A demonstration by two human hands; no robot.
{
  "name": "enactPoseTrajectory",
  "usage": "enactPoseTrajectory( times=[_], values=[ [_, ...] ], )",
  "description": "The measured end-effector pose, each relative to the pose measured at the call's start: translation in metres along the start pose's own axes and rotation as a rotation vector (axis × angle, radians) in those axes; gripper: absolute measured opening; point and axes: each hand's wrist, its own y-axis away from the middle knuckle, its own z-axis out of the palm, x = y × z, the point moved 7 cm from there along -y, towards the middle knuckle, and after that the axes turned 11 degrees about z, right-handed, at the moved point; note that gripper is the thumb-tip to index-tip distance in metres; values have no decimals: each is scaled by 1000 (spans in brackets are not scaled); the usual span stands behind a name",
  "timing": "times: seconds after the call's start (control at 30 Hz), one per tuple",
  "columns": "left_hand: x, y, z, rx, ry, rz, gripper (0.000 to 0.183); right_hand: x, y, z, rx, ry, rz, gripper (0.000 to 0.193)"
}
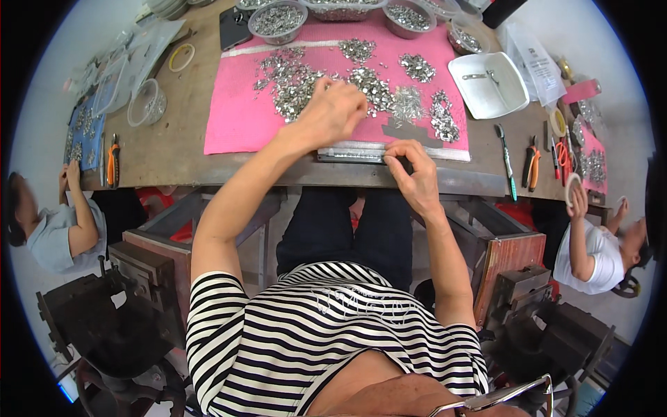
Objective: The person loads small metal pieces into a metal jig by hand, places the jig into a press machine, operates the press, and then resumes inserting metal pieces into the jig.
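Heaps of small shiny metal pieces [295, 94] lie on a pink cloth [233, 115] in front of me. My left hand [332, 112] is over the near side of these heaps, its fingers drawn together; whatever they hold is hidden. At the table's front edge lies a narrow dark bar [340, 159] with a row of small shiny pieces along it. My right hand [415, 177] grips the bar's right end between thumb and curled fingers. Beyond that hand are a pile of thin clear-looking pieces [407, 104] and a grey flat patch [410, 133].
Plastic tubs of metal pieces [278, 22] line the far edge. To the right are a white tray [517, 94], a toothbrush [506, 160] and orange-handled pliers [532, 167]. More pliers [113, 163] and a clear cup [144, 104] are leftward. Co-workers sit at both sides.
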Motion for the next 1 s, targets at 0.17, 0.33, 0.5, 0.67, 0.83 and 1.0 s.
enactPoseTrajectory(
  times=[0.17,0.33,0.5,0.67,0.83,1.0],
  values=[
    [13,19,14,24,46,-43,3,3,0,4,5,76,24,8],
    [20,21,11,30,-28,-3,4,-4,0,7,50,182,-62,8],
    [21,22,13,53,-77,-7,5,-11,5,11,128,286,-202,15],
    [22,22,16,47,-113,-15,6,-25,14,10,125,426,-427,19],
    [22,21,17,47,-110,-11,6,-22,12,10,117,444,-439,20],
    [23,22,16,57,-107,-22,6,-12,4,3,17,248,-261,18]
  ],
)
